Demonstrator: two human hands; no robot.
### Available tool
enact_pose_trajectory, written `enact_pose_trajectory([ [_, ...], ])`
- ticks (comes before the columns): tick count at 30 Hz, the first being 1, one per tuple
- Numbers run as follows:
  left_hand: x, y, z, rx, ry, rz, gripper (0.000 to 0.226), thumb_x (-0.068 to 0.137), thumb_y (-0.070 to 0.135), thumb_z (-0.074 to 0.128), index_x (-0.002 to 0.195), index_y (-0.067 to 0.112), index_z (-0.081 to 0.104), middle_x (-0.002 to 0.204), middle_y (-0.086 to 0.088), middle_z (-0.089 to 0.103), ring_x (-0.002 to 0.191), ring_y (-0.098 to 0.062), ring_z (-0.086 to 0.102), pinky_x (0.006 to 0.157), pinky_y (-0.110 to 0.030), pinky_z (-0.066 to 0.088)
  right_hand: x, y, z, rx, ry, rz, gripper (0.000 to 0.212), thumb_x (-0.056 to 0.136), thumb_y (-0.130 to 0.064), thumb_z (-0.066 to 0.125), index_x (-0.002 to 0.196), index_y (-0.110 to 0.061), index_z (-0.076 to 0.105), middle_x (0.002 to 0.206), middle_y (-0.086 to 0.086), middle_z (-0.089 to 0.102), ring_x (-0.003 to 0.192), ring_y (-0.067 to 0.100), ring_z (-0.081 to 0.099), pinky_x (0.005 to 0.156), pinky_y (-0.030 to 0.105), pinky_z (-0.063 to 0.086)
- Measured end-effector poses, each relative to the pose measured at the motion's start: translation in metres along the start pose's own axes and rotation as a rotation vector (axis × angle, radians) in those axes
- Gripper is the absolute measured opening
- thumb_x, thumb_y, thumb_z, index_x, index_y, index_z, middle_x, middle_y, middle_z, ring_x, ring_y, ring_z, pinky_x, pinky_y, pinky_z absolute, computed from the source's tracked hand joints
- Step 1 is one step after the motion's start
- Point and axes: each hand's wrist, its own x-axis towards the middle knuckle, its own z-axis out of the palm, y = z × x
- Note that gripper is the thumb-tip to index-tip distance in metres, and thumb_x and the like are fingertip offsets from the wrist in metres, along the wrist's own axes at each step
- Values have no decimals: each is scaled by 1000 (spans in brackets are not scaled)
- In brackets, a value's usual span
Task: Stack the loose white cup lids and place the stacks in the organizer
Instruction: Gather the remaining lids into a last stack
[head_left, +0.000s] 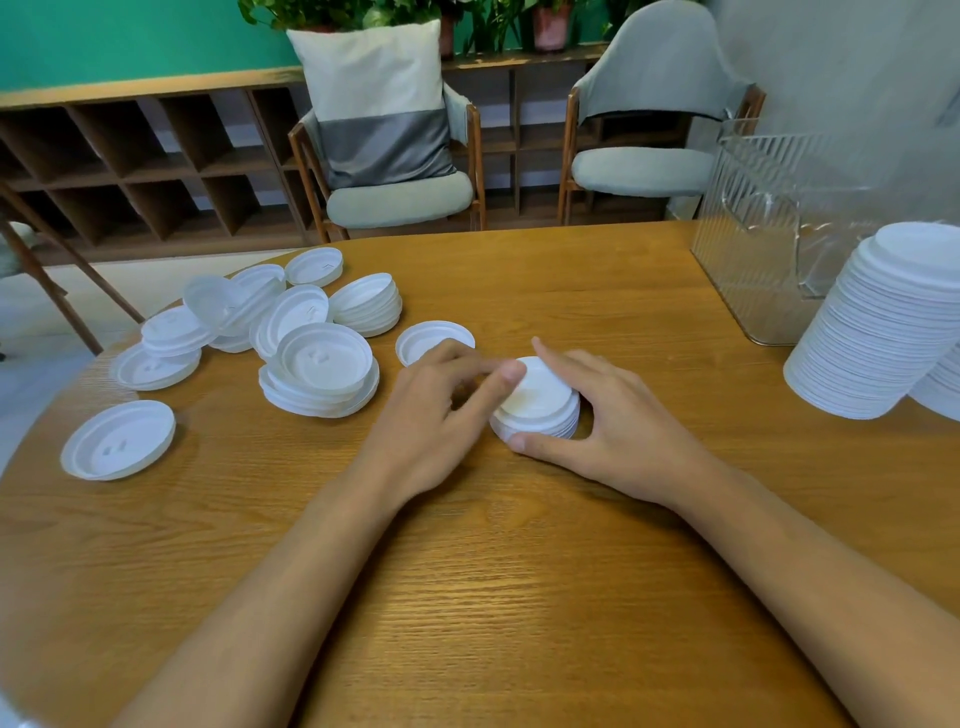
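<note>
The step in hand looks like building a short stack (540, 410), which sits near the middle of the tabletop (519, 571); the right hand (628, 431) grasps it, thumb on the near side and fingers curved round the far side; the left hand (436, 415) meets its top rim from the left, but it is blurred, so I cannot tell whether it pinches the top lid or only presses it down.

Much is left to do, I judge; a pile (322, 364) of loose lids lies toward the far left edge, one lid (428, 338) lies just beyond the left hand, and another (119, 439) lies alone near the left edge; a tall stack (878, 332) stands at the right edge, on the tabletop and not in the organizer (753, 218), which stands at the far right corner.

The next move probably calls for squaring the top lid so its rim seats, then a reach left for the nearest loose one while the right hand steadies the stack.

The lids are thin white discs, seemingly moulded plastic, with raised rims and small sip marks; they nest closely and lean when heaped; the organizer is clear and ribbed with upright walls; the tabletop is grained wood with a rounded edge.
</note>
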Motion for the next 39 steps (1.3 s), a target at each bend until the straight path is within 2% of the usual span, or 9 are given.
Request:
enact_pose_trajectory([
  [4, 7, -16, 1, 241, 154, 69, 27, 106, 30, 56, 121, 15, 73, 118, 2, 71, 110, -14, 64, 92, -28, 48, 0, 1, 0, -20, 13, -5, 101, 83, -61, 79, 165, -30, 28, 153, -17, 44, 141, 1, 35, 115, 21, 26],
  [9, 14, -23, 5, 447, 154, 83, 32, 94, 2, 67, 125, 9, 71, 123, -8, 70, 113, -28, 65, 84, -29, 47, 0, 0, -2, -29, 7, -1, 100, 84, -59, 78, 165, -30, 27, 154, -17, 42, 139, -2, 31, 109, 16, 22],
  [13, 16, -19, 1, 491, 211, 67, 38, 87, -5, 70, 123, 7, 71, 126, -12, 69, 115, -34, 64, 83, -41, 55, 0, -1, -2, -27, -10, 4, 100, 84, -59, 78, 165, -32, 26, 154, -19, 39, 131, -10, 26, 105, 14, 19],
  [20, 19, -26, -1, 613, 251, 12, 35, 89, -6, 63, 117, 10, 77, 99, -14, 78, 90, -41, 71, 73, -49, 55, -1, -1, -2, -30, 0, 11, 100, 83, -60, 78, 164, -31, 28, 152, -18, 43, 141, 2, 32, 106, 17, 22],
  [24, 19, -26, -3, 486, 261, 115, 30, 86, -6, 71, 111, 10, 79, 96, -10, 78, 87, -33, 74, 78, -45, 57, -1, -2, -2, -26, 10, 29, 99, 83, -58, 80, 164, -30, 30, 154, -16, 42, 146, 10, 32, 116, 25, 26],
  [28, 16, -21, -7, 291, 295, 129, 29, 88, 3, 79, 115, 12, 73, 93, 4, 65, 82, -11, 61, 77, -24, 48, -1, -1, -2, -10, 30, 34, 98, 81, -54, 82, 162, -27, 34, 151, -15, 44, 140, 6, 37, 111, 23, 30],
  [31, 12, -13, -8, 148, 323, 87, 37, 88, 6, 75, 124, 16, 70, 101, 4, 70, 90, -10, 64, 79, -27, 56, -1, 1, -2, -2, 36, 30, 98, 81, -54, 83, 162, -26, 36, 147, -16, 45, 136, 4, 40, 108, 22, 32],
  [35, 9, -1, -11, -32, 338, -42, 48, 91, 9, 68, 137, 22, 67, 121, 13, 71, 108, -6, 65, 75, -12, 52, 0, 2, -1, 10, 46, 18, 98, 80, -54, 83, 162, -27, 35, 143, -17, 47, 131, 1, 42, 105, 19, 32],
  [39, 9, -1, -15, -338, 281, -170, 65, 91, 15, 56, 154, 30, 46, 104, 6, 71, 99, -21, 68, 91, -36, 58, 0, 1, -2, 17, 51, -1, 100, 81, -51, 84, 163, -34, 30, 144, -20, 47, 129, -5, 40, 105, 20, 31],
])
